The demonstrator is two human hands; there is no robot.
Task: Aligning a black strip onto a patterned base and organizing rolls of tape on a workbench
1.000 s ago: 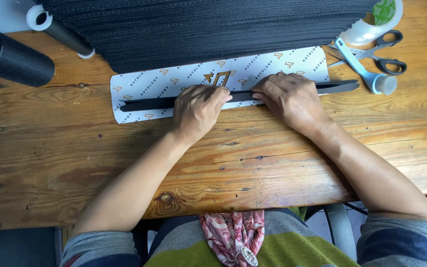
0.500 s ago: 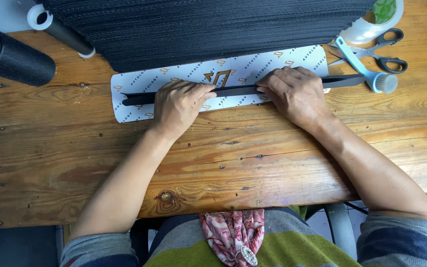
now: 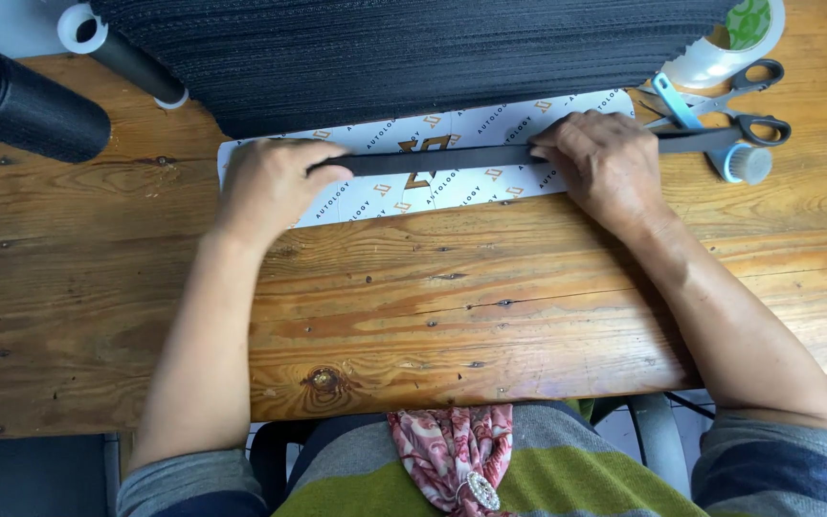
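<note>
Head view: hands (image 3: 275,182) (both flat) on black strap (image 3: 433,158)

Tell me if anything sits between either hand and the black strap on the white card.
Nothing visible does. The left hand and right hand both press directly on the black strap, flat along the white card.

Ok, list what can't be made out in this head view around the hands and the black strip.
- Left end of the black strip: covered by the left hand.
- Part of the strip under the right hand: hidden, so the grip cannot be judged.
- White patterned sheet: its upper edge lies under the dark ribbed material.
- Scissors: blades partly behind the blue tool.
- Tape roll: cut off by the top edge.
</note>
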